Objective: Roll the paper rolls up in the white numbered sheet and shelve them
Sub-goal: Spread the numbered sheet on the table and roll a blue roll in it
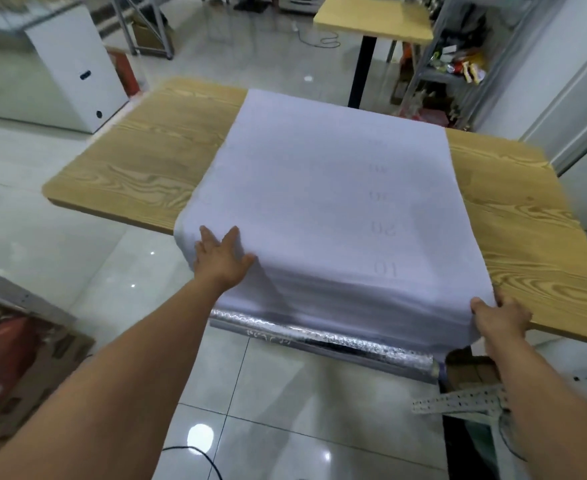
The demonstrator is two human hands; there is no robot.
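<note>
Two bare hands are working at the near edge of a wooden table (139, 161), where the white numbered sheet (319, 174) is lying spread across the top and hanging over the near edge. The left hand (221, 256) is pressing flat on the sheet's near left part, fingers straight and spread wide. The right hand (499, 315) is gripping the sheet's near right corner, fingers curled round its edge beside the table. Faint numerals are running in a column down the sheet's right side. A silver embossed roll (319, 336) is lying crosswise just below the hanging fold, partly covered by it; whether more rolls are lying under the fold is hard to tell, as the picture is blurred there. A second pale table (375, 19) is standing beyond, well apart, with metal shelving (458, 64) to its right.
</note>
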